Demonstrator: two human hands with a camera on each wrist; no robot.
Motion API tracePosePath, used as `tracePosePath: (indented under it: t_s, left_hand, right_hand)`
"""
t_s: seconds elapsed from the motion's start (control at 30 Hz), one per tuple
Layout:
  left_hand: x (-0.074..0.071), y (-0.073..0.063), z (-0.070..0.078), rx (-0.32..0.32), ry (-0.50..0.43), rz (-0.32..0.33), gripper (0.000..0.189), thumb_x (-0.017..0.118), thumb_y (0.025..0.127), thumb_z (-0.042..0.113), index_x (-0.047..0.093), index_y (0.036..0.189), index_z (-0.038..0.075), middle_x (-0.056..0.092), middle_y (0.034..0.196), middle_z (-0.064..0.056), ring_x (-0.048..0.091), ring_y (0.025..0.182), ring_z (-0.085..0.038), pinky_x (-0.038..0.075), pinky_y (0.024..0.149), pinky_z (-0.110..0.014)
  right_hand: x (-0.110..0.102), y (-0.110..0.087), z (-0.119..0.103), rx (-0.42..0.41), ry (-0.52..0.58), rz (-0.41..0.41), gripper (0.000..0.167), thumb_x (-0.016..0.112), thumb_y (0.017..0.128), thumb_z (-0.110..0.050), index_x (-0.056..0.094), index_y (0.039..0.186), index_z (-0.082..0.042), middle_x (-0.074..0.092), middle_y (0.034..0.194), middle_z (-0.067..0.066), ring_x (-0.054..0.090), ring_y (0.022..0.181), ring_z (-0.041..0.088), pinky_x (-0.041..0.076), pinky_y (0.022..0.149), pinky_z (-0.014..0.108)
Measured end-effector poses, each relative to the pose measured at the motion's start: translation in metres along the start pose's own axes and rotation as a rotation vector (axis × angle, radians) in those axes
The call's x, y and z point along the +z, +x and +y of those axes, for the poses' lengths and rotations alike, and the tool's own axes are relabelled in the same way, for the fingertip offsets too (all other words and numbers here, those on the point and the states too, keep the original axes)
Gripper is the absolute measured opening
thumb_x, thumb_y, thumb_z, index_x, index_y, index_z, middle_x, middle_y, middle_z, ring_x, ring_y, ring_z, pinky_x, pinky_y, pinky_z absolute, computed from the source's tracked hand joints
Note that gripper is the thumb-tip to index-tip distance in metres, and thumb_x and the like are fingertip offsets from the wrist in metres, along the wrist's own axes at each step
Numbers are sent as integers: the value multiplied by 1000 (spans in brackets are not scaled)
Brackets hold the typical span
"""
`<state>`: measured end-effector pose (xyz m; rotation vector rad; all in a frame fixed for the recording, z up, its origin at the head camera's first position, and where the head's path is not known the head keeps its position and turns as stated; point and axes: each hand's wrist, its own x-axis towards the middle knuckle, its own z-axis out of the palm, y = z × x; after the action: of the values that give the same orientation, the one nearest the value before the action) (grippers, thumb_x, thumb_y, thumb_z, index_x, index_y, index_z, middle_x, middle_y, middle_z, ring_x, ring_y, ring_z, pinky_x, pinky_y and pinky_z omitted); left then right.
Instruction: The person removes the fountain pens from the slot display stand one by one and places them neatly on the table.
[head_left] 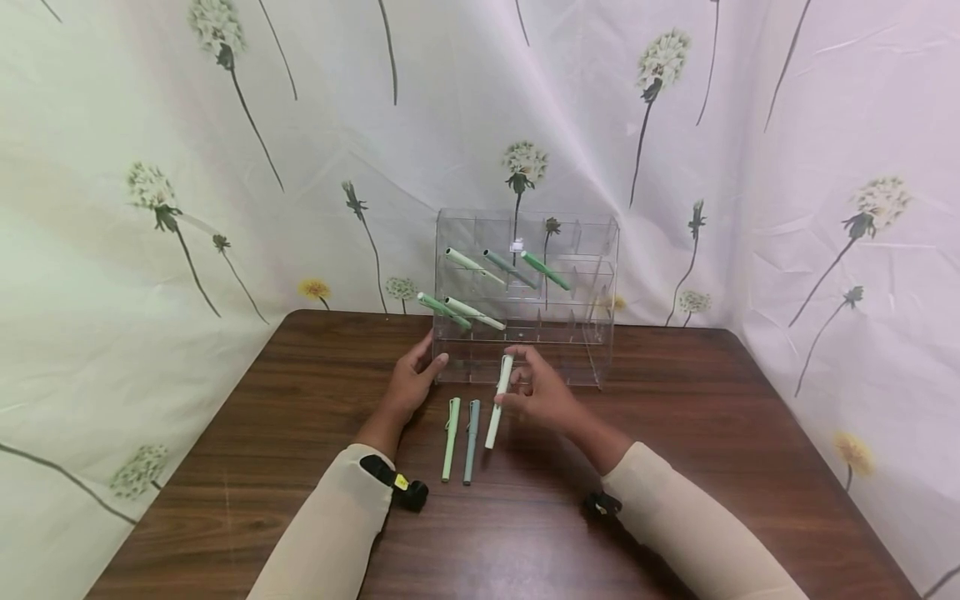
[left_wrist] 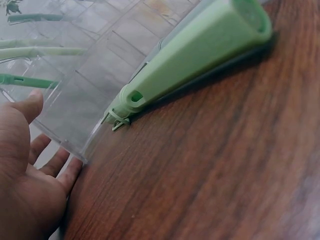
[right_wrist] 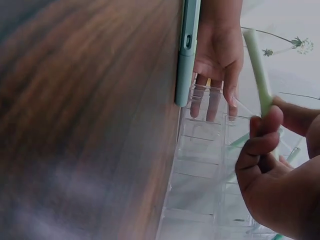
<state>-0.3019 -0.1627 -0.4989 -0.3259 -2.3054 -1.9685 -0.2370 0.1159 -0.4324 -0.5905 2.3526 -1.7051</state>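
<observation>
My right hand (head_left: pixel 543 392) pinches a pale whitish-green pen (head_left: pixel 498 404) with a clip, holding it tilted in front of the clear pen organizer (head_left: pixel 558 362). In the right wrist view this pen (right_wrist: pixel 258 70) stands out from between the thumb and fingers. My left hand (head_left: pixel 411 382) rests against the organizer's lower left side. Its thumb lies toward the front and its fingers, fairly straight, touch the side near the bottom corner. On the table, a light green pen (head_left: pixel 451 442) and a grey-blue pen (head_left: pixel 471 443) lie side by side between the hands.
Several pens lean in the organizer's compartments, among them a grey-blue pen (head_left: pixel 510 268), a bright green pen (head_left: pixel 545 271) and a pale green pen (head_left: pixel 474 313). The organizer stands on a brown wooden table (head_left: pixel 675 433), close to a flower-patterned cloth (head_left: pixel 337 108).
</observation>
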Motion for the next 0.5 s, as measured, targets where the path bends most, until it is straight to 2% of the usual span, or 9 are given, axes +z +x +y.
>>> tracePosePath:
  t_s: [0.13, 0.27, 0.5]
  left_hand:
    - [0, 0, 0, -5, 3, 2, 68, 68, 111, 26, 39, 171, 18, 37, 178, -11, 34, 166, -35, 31, 134, -55]
    - [1, 1, -1, -6, -4, 3, 68, 69, 110, 26, 39, 171, 18, 37, 178, -12, 35, 165, -35, 31, 134, -55]
    - [1, 1, -3, -12, -5, 19, 67, 69, 110, 25, 41, 170, 18, 38, 177, -12, 36, 164, -36, 33, 133, -55]
  right_hand:
    - [1, -4, 2, 66, -16, -68, 75, 86, 92, -4, 44, 154, -14, 63, 100, 10, 58, 64, 17, 59, 60, 36]
    - [1, -5, 5, 99, -18, -114, 73, 86, 91, -2, 44, 150, -10, 61, 97, 9, 59, 63, 18, 57, 58, 32]
    - [2, 0, 14, 111, 27, -168, 75, 83, 92, 3, 38, 152, 2, 61, 89, 5, 59, 60, 18, 53, 57, 31]
